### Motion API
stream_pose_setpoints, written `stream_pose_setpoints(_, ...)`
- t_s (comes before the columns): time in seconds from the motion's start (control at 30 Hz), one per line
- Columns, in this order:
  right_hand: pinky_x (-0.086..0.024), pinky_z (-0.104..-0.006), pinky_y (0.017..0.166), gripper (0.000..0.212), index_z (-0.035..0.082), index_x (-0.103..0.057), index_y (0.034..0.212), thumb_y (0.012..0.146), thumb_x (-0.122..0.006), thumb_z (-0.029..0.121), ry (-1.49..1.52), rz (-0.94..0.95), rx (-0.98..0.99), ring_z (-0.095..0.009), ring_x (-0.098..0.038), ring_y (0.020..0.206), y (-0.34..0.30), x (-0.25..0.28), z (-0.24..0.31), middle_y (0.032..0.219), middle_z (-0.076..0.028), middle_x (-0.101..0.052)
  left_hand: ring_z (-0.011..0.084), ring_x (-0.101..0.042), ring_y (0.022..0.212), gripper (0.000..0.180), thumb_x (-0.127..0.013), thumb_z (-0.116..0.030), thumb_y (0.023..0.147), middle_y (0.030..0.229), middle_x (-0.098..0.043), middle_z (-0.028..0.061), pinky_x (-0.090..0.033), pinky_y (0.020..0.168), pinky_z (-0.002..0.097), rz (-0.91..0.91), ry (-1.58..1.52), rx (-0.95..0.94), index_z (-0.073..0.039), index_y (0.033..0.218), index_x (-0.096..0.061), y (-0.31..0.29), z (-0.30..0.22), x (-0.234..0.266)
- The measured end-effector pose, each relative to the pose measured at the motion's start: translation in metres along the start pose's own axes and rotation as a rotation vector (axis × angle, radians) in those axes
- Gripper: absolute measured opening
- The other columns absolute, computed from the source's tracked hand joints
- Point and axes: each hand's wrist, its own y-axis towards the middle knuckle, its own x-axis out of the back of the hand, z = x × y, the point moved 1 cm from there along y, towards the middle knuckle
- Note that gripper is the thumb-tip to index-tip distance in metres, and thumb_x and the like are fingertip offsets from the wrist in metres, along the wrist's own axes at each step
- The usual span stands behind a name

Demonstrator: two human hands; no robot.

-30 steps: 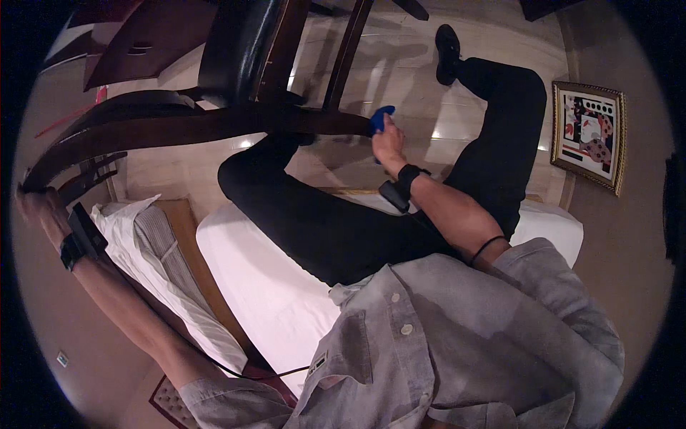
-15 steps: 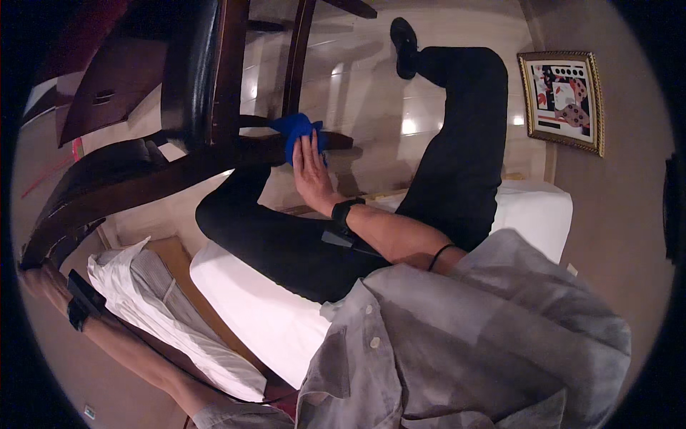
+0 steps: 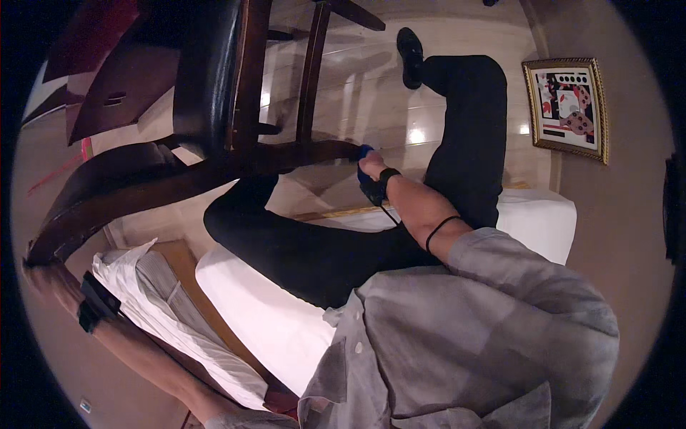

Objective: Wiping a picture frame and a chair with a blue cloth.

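Observation:
A dark wooden chair with a black padded seat lies tipped over in front of me, its legs pointing right. My right hand is closed around a blue cloth, which wraps the tip of the nearest chair leg. Only bits of the cloth show past my fingers. At the far left my left hand grips the end of the chair's back. Its fingers are dim and partly blurred near the picture's rim.
I sit on a white-covered seat with my legs spread around the chair leg. A striped and white cloth lies to my left. Dark red furniture stands at the upper left. A gold-framed picture is at the right wall.
My right hand has slid right with the blue cloth to the leg's tip, and its stretched fingers have closed. The chair has shifted slightly right in view. My left hand stays at the chair's back.

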Motion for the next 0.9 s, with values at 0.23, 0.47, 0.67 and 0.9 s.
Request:
stream_pose_setpoints(0.23, -0.039, -0.0441, 0.105, 0.062, -0.008, -0.038, 0.134, 0.077, -0.058, 0.008, 0.3, -0.427, 0.089, -0.039, -0.047, 0.126, -0.131, -0.005, 0.136, 0.135, -0.029, -0.045, 0.0301, -0.065, 0.091, 0.034, -0.042, -0.011, 0.093, 0.102, -0.065, 0.0224, -0.055, 0.083, 0.0428, -0.015, -0.086, 0.019, 0.014, 0.11, -0.058, 0.052, 0.034, 0.033)
stream_pose_setpoints(0.47, -0.011, -0.0386, 0.12, 0.09, -0.02, -0.013, 0.141, 0.074, -0.065, 0.009, 0.282, -0.45, 0.033, -0.042, -0.012, 0.144, -0.067, -0.019, 0.105, 0.151, -0.034, -0.018, 0.0304, -0.065, 0.09, 0.035, -0.042, -0.013, 0.094, 0.102, -0.065, 0.0225, -0.055, 0.083, 0.0423, 0.012, -0.181, 0.045, 0.014, 0.11, -0.058, 0.029, 0.038, -0.007)
stream_pose_setpoints(0.67, -0.018, -0.0393, 0.118, 0.076, -0.011, -0.028, 0.139, 0.073, -0.062, 0.005, 0.518, -0.21, 0.019, -0.041, -0.033, 0.136, -0.065, 0.026, 0.056, 0.142, -0.029, -0.039, 0.0312, -0.065, 0.089, 0.04, -0.038, -0.02, 0.097, 0.1, -0.066, 0.0226, -0.054, 0.085, 0.0388, -0.113, -0.28, -0.035, 0.013, 0.106, -0.06, 0.019, 0.027, 0.01)
stream_pose_setpoints(0.9, -0.018, -0.0442, 0.117, 0.08, -0.012, -0.024, 0.139, 0.073, -0.064, 0.006, 0.261, -0.291, 0.085, -0.042, -0.029, 0.137, -0.096, -0.001, 0.104, 0.142, -0.033, -0.033, 0.0275, -0.066, 0.076, 0.031, -0.046, -0.019, 0.095, 0.087, -0.067, 0.0176, -0.056, 0.072, 0.0385, -0.153, -0.348, 0.072, 0.007, 0.095, -0.064, -0.023, -0.016, -0.044)
